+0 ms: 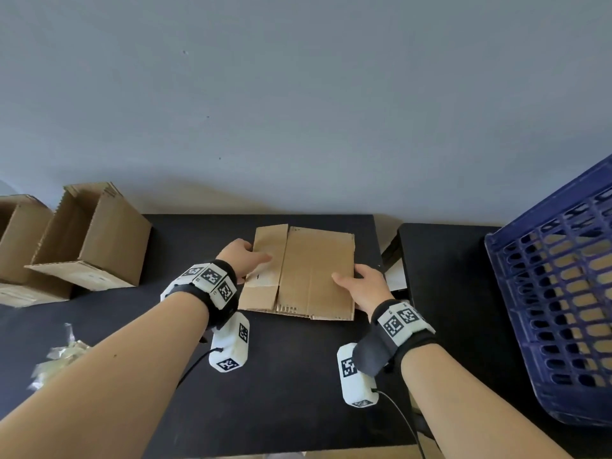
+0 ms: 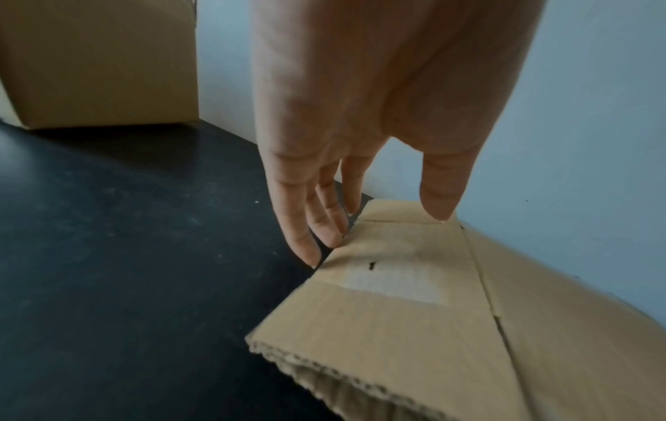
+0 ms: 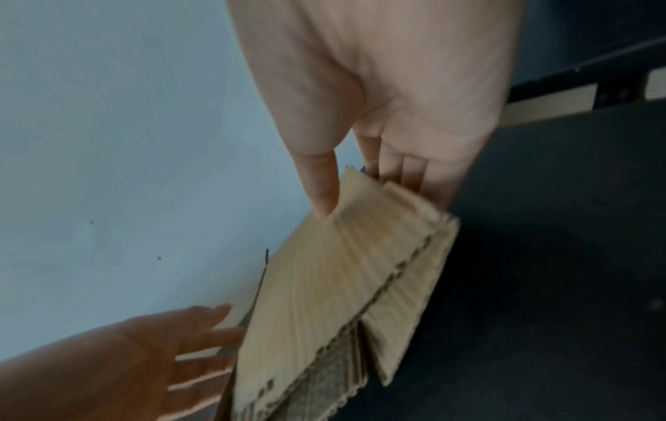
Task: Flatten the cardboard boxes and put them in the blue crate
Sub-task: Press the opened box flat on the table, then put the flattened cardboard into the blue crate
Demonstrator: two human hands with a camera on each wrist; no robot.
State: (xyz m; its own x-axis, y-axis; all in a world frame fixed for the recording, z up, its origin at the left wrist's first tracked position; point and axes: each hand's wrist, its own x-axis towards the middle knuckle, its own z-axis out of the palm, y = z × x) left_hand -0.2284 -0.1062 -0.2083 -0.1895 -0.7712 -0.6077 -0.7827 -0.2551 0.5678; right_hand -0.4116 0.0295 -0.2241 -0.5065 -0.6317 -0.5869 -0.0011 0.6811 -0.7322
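A flattened cardboard box (image 1: 304,273) lies in the middle of the black table (image 1: 165,359). My left hand (image 1: 246,256) is at its left edge, with the straight fingers (image 2: 306,228) pointing down beside the edge and the thumb over the top face. My right hand (image 1: 356,281) pinches the right edge, thumb (image 3: 324,196) on top and fingers underneath. In the right wrist view that side of the flattened box (image 3: 317,299) looks raised off the table. The blue crate (image 1: 556,293) stands tilted at the far right, with cardboard showing through its lattice wall.
Two open upright cardboard boxes (image 1: 96,240) (image 1: 16,240) stand at the table's left end against the grey wall. Crumpled clear tape (image 1: 56,356) lies at the near left. A gap separates this table from a second black surface (image 1: 447,293) under the crate.
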